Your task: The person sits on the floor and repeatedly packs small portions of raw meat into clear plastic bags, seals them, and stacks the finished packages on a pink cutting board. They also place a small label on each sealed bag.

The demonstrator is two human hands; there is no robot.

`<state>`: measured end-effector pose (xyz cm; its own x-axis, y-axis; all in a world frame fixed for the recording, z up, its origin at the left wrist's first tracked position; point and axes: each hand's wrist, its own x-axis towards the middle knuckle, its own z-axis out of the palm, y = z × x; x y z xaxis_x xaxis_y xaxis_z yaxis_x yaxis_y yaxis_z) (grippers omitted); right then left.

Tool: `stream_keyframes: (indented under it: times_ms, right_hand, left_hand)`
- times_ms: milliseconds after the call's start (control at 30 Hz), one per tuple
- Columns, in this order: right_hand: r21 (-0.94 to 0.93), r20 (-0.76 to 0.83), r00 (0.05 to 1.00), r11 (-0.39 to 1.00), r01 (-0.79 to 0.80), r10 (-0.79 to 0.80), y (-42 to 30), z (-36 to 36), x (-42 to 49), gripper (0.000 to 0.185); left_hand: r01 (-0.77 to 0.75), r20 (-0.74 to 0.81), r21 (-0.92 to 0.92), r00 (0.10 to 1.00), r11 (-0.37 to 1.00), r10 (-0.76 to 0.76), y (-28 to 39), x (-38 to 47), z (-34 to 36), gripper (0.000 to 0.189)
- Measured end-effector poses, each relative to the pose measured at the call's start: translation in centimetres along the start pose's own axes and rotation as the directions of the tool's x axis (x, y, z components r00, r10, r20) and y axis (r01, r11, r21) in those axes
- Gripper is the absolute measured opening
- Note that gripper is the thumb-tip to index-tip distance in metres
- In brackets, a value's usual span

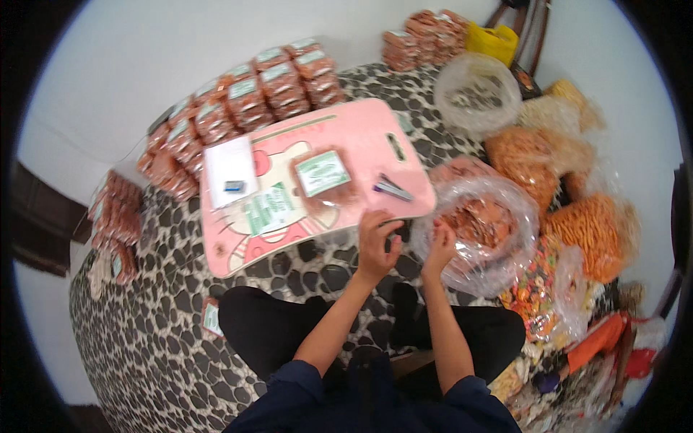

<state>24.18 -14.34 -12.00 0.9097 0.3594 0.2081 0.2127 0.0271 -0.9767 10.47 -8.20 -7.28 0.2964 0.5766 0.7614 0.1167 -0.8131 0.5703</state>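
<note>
My left hand [378, 243] is at the near edge of a low pink table [373, 124], its fingers curled; whether it holds anything thin is unclear. My right hand [441, 246] hovers at the left rim of an open clear plastic bag [520, 260] with reddish-brown snacks [482, 219]. Its fingertips are close together, their content unclear. On the table lie a filled clear packet with a green and white label [323, 172], loose printed labels [269, 208], a stapler [393, 189], and a white paper stack [228, 162] bearing a small blue box [234, 187].
Stacked labelled packets [243, 97] line the wall behind the table. Large bags of orange snacks [584, 238] and an open clear bag [476, 94] stand at the right. One packet [212, 318] lies by my left knee. Another person's orange-clothed limb [595, 341] shows at lower right.
</note>
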Motion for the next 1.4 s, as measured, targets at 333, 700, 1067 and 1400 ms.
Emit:
stream_keyframes:
  times_ms: [333,700,1067,1400]
  right_hand:
    - [-0.38,0.128,0.985,0.923,-0.059,0.115,16.1,-8.3,11.7,0.024]
    - [-0.873,0.361,0.72,0.487,0.037,0.593,14.9,-4.3,10.3,0.045]
    - [-0.877,0.475,0.612,0.399,0.268,0.633,16.6,-4.1,11.0,0.051]
    - [-0.789,0.266,0.958,0.547,0.279,-0.104,8.7,-6.1,9.8,0.042]
  left_hand:
    - [0.034,0.706,0.208,0.686,0.977,-0.174,-3.1,-8.2,16.5,0.054]
    - [0.064,0.722,0.313,0.632,0.948,-0.281,-4.2,-9.9,16.6,0.037]
    - [0.04,0.742,0.346,0.599,0.937,-0.3,-3.9,-9.1,15.3,0.047]
    - [0.282,0.669,0.134,0.681,0.95,-0.296,-2.8,-9.5,14.4,0.056]
